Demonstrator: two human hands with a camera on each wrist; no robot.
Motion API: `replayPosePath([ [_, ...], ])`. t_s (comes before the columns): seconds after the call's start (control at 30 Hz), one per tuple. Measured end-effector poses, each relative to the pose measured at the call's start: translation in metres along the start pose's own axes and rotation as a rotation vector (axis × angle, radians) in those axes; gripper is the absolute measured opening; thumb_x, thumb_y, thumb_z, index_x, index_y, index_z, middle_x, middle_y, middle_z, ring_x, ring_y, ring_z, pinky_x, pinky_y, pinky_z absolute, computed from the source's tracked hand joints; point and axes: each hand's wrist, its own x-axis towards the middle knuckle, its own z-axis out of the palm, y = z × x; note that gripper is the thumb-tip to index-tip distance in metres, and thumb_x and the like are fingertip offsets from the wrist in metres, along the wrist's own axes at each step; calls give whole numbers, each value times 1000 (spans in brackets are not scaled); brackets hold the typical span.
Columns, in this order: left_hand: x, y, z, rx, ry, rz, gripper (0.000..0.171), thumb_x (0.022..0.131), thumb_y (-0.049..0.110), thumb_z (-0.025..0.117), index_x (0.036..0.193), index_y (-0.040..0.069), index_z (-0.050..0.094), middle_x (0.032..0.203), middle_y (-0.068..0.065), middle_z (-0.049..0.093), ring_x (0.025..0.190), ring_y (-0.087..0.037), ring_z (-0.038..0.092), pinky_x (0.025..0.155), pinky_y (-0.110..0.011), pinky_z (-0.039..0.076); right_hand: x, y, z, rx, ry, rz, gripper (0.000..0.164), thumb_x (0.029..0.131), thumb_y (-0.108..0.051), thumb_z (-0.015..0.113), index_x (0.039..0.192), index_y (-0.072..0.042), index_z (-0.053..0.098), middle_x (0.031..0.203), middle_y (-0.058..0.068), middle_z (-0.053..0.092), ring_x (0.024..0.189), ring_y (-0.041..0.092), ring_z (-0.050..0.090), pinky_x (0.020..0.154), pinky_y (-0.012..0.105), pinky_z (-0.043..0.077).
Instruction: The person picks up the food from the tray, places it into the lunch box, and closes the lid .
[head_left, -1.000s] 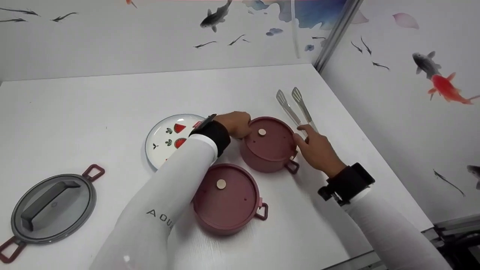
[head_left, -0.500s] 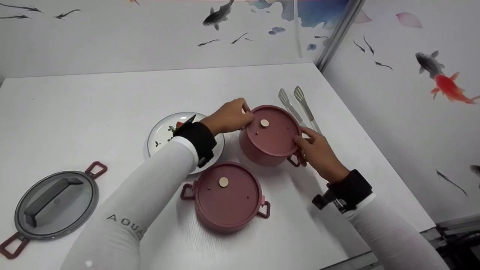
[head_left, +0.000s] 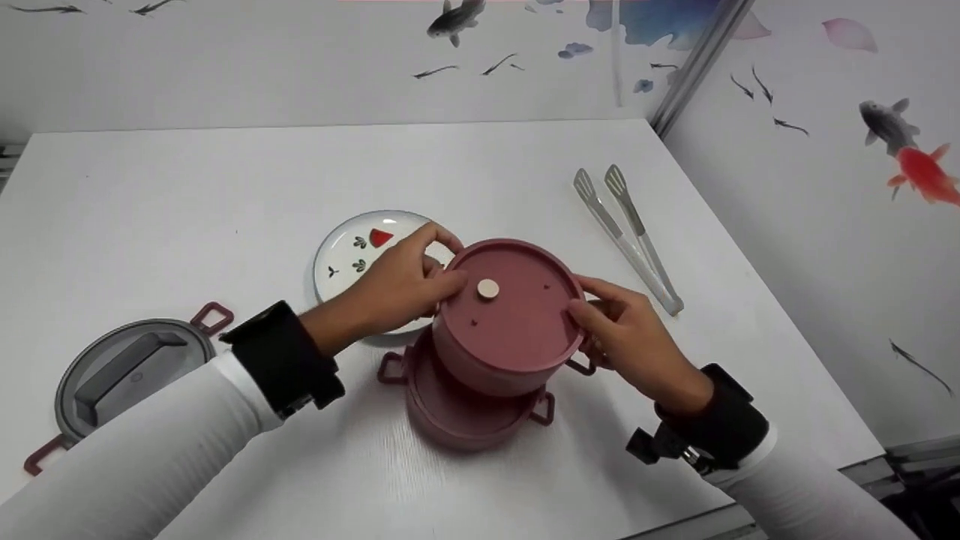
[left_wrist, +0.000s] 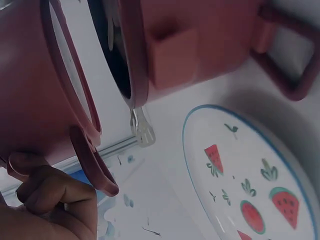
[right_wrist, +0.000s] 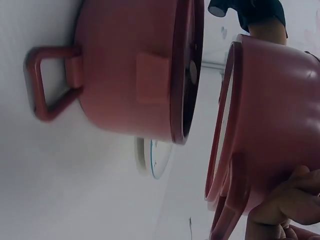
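Note:
Both hands hold a dark red lidded pot (head_left: 517, 326) with a flat lid and a small pale knob. My left hand (head_left: 397, 281) grips its left side, thumb on the top rim. On the right side, my right hand (head_left: 626, 337) grips it with the thumb on the rim. Beneath it, a matching dark red pot (head_left: 472, 439) with two side handles stands on the table, partly covered from above. A gap separates the held pot (right_wrist: 280, 115) from the standing pot (right_wrist: 125, 90) in the right wrist view. The left wrist view shows the held pot's handle (left_wrist: 92, 162) beside the fingers.
A white plate (head_left: 337, 292) with watermelon pictures lies behind my left hand. Metal tongs (head_left: 630, 240) rest at the right on the white table (head_left: 247, 187). At the left is a grey glass lid (head_left: 135, 375) with red side handles, partly behind my left sleeve.
Both hands have lifted the pot from beside the other one and brought it left and nearer, over the standing pot. The left forearm has swung left. The tongs are now fully uncovered.

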Motion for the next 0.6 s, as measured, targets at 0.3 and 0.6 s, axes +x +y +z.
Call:
replayPosePath([
  [0.3,-33,-16,3,100,-44,-10,40,97,27,59,135,18,49,68,-1,62,58,-13,60,56,-24,52,-8,11,21,-95,-41,-82,40,108,-14,55,145,3,55,72,0,62,57,6,49,50,19,44],
  [0.6,-46,-25,1,110,-106,-25,43,104,31,52,145,21,42,88,-4,75,75,-13,69,70,-28,58,-14,14,38,-138,-41,-105,41,109,-15,53,148,-1,54,71,4,60,54,9,49,48,21,43],
])
